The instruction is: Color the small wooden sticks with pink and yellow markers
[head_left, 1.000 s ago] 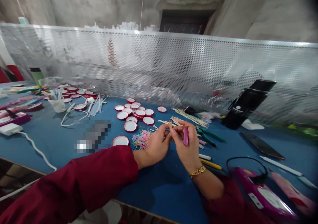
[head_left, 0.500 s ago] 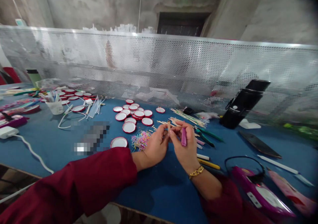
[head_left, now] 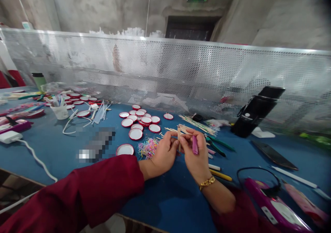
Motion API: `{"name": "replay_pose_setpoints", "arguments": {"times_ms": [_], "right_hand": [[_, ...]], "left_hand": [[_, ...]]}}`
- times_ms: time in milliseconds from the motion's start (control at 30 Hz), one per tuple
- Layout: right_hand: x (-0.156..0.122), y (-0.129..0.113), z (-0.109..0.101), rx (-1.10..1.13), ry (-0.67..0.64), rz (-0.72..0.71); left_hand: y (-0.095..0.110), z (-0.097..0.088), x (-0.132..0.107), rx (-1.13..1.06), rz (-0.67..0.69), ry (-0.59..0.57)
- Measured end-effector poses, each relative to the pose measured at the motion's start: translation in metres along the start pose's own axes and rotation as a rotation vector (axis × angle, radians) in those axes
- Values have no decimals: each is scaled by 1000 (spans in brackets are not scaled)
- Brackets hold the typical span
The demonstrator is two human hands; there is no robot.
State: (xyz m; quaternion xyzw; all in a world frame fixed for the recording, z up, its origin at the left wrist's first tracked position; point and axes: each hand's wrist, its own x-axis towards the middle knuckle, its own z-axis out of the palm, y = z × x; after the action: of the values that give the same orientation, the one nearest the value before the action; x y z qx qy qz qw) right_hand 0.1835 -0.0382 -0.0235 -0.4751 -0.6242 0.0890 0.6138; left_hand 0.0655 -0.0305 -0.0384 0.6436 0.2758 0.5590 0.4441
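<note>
Two hands meet over the blue table, and I read both as busy. My left hand pinches a thin wooden stick upright between thumb and fingertips; my right hand touches the same stick with its fingertips while clamping a pink pen-like tool under the fingers. The stick stands between the two hands, just above the table, near the loose pile of sticks.

To do this well, I judge the left grip should stay low and firm so the stick does not twist, while the right works with the fingertips alone and keeps the tool tucked out of the way.

Just left of the hands lies a heap of small coloured rubber bands, within easy reach, and beyond it the red-rimmed lids. Green-handled pliers lie to the right, a black pouch farther back.
</note>
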Motion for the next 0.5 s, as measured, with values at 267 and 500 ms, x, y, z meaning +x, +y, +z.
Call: {"name": "replay_pose_setpoints", "arguments": {"times_ms": [267,500], "right_hand": [[-1,3,1,169,-3,85],[-1,4,2,151,13,58]], "left_hand": [[-2,1,3,-82,-112,13],[-4,0,2,-15,-65,-80]]}}
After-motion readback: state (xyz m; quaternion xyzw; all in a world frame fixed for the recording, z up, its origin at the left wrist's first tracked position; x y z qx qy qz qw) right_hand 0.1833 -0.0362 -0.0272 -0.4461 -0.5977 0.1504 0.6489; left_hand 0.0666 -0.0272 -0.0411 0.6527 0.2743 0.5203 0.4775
